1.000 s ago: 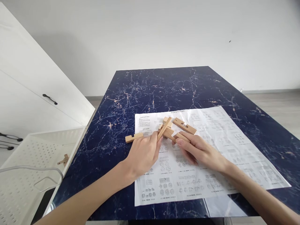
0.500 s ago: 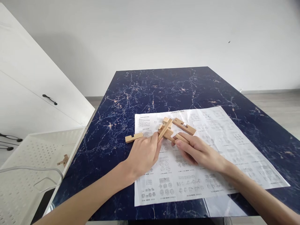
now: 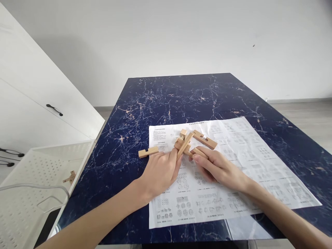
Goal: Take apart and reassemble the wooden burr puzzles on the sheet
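Left hand: the person's left hand (image 3: 160, 169), palm down, closed on the near end of a slim wooden stick (image 3: 186, 145); the stick slants up, away and to the right.
Right hand: thumb and fingers of the right hand (image 3: 224, 167) pinched on a pale wooden bar (image 3: 200, 152); the far fingers are hidden beneath.
Between the hands: the stick crosses over a cluster of wooden pieces (image 3: 178, 143), above the printed sheet; which pieces interlock, cannot tell.
Top of cluster: a small pale block (image 3: 183, 132), just left of the stick's far end.
Slotted bar (image 3: 211, 143): lies on the sheet beyond the right hand, near the stick's tip.
Notched bar (image 3: 143, 153): straddles the sheet's left edge, beside the left knuckles; contact, cannot tell.
Sheet (image 3: 181, 219): white, creased, covered in small diagrams; text too small to read.
Table (image 3: 171, 100): dark blue, veined white.
Left of table: a white perforated bin (image 3: 20, 173) with a cross-shaped wooden piece (image 3: 69, 177) inside; a pale cable (image 3: 33, 186) runs across it.
Behind bin: white cabinet (image 3: 31, 79), black handle (image 3: 54, 110).
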A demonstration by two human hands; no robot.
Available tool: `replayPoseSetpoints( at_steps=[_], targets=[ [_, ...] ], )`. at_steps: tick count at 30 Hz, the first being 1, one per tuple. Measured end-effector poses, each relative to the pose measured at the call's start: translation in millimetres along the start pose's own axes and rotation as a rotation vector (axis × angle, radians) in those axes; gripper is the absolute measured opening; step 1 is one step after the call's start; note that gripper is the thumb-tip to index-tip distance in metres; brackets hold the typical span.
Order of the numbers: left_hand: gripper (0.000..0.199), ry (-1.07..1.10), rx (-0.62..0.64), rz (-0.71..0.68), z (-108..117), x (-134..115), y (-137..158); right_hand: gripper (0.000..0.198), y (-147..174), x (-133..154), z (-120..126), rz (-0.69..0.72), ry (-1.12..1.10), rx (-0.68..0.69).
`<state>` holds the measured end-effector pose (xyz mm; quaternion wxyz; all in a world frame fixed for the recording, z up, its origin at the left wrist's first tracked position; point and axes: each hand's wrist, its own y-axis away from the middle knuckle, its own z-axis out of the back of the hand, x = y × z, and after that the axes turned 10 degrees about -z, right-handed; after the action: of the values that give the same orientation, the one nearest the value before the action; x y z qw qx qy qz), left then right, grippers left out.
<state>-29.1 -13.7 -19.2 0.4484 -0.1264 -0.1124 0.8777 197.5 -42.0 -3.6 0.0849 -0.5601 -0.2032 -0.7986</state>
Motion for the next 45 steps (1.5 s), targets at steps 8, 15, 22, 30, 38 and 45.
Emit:
replayPoseSetpoints(
  at_steps=[8,15,22,30,38,45],
  targets=[
    [0.035,-0.008,-0.092,-0.054,-3.2,-11.6,1.1,0.043,-3.7,3.2,-7.5,0.000,-0.040,0.046],
    [0.034,0.027,-0.083,-0.020,-2.9,-9.5,2.0,0.043,-2.0,1.1,-3.4,-0.011,-0.069,0.091],
    [0.035,0.045,-0.008,0.010,-1.1,-8.3,2.2,0.045,-1.5,-0.3,-1.5,-0.022,-0.096,0.093],
    [0.036,0.074,0.026,0.031,0.4,-8.6,0.9,0.047,-1.5,2.2,-1.7,-0.027,-0.113,0.098],
    [0.033,0.117,0.025,0.043,1.4,-8.1,0.9,0.047,0.5,2.3,-1.7,-0.019,-0.129,0.102],
    [0.013,0.369,-0.053,0.144,7.4,-7.5,-1.4,0.042,-1.3,0.9,-0.6,0.014,-0.252,0.119]
  ],
)
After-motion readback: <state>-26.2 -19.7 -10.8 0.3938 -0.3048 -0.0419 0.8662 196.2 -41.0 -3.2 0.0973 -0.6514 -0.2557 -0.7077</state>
